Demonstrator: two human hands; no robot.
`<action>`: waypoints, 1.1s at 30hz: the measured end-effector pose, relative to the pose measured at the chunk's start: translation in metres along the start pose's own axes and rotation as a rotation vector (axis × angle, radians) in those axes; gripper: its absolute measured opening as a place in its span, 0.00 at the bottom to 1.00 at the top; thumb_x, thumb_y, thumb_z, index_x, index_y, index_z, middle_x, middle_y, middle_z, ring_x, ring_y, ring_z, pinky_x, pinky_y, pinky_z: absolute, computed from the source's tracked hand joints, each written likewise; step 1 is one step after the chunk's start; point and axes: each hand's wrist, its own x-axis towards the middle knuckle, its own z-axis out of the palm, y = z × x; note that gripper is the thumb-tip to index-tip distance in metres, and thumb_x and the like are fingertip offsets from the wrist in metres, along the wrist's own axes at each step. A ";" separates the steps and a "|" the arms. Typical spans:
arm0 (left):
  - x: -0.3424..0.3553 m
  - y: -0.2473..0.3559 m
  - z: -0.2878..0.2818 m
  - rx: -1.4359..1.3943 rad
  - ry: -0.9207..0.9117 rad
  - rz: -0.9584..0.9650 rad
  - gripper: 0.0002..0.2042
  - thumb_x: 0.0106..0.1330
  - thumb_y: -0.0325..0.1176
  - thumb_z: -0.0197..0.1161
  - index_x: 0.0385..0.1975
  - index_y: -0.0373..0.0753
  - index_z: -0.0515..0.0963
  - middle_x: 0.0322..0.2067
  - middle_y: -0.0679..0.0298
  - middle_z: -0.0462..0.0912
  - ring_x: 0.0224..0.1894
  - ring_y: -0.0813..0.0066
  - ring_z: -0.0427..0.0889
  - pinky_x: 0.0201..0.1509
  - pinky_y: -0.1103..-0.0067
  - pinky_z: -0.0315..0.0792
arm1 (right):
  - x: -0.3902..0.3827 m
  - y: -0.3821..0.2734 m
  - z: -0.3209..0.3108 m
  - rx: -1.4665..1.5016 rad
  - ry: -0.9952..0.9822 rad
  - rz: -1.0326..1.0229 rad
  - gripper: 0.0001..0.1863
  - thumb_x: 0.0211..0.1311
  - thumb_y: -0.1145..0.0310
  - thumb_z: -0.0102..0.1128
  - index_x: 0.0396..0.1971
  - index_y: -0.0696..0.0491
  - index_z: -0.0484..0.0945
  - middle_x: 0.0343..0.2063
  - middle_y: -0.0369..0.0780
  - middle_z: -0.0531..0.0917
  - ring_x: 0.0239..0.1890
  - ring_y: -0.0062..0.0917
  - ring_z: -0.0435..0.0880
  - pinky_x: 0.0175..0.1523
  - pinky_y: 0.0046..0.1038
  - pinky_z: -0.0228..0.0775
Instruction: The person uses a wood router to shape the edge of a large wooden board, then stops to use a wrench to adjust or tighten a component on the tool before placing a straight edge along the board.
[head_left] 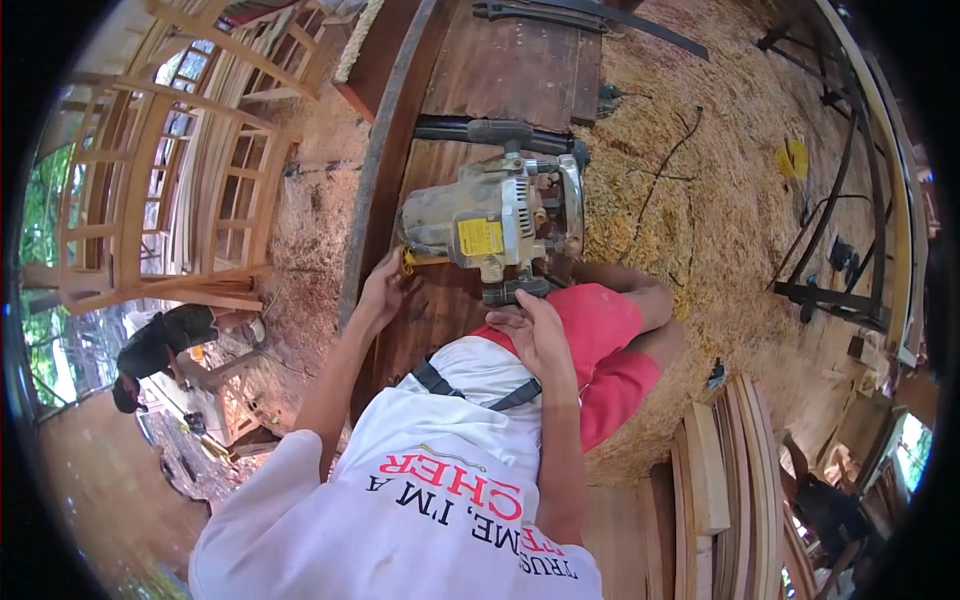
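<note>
A plunge router (460, 220) lies on its side on a dark reddish wooden board (425, 320) in front of me, its metal base to the right. At the motor end, my left hand (380, 292) has its fingers closed against a small yellow piece (422, 261), whose kind I cannot make out. My right hand (540, 330) is palm up beside the router's near black handle knob (512, 289). Its thumb reaches the knob and the other fingers are apart, slightly curled. The router's other knob (500, 131) points away from me.
Sawdust and shavings cover the floor (720, 180). Wooden frames (200, 190) stand at left, and stacked planks (735, 480) at lower right. A black metal stand (850, 200) is at far right. Other people (165, 345) (835, 515) are at both sides. A yellow object (792, 158) lies on the floor.
</note>
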 end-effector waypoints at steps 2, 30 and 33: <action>0.000 -0.007 -0.003 0.013 0.009 0.045 0.26 0.76 0.59 0.47 0.58 0.45 0.75 0.49 0.68 0.81 0.47 0.77 0.78 0.51 0.75 0.71 | -0.001 0.001 0.001 -0.004 0.047 0.001 0.09 0.73 0.67 0.56 0.40 0.58 0.74 0.37 0.50 0.85 0.39 0.41 0.88 0.52 0.44 0.79; 0.026 0.026 -0.009 0.565 -0.006 -0.191 0.29 0.77 0.60 0.44 0.54 0.39 0.77 0.45 0.64 0.81 0.47 0.75 0.79 0.49 0.73 0.76 | 0.004 0.002 -0.009 -0.002 0.003 -0.008 0.10 0.73 0.66 0.56 0.41 0.58 0.75 0.34 0.48 0.86 0.39 0.40 0.88 0.53 0.44 0.79; 0.012 0.006 0.015 0.527 0.057 -0.134 0.31 0.77 0.63 0.41 0.47 0.39 0.78 0.38 0.65 0.81 0.33 0.76 0.79 0.38 0.75 0.75 | 0.004 0.003 -0.013 0.006 -0.008 -0.013 0.08 0.72 0.67 0.57 0.40 0.57 0.75 0.34 0.48 0.86 0.39 0.41 0.88 0.53 0.45 0.79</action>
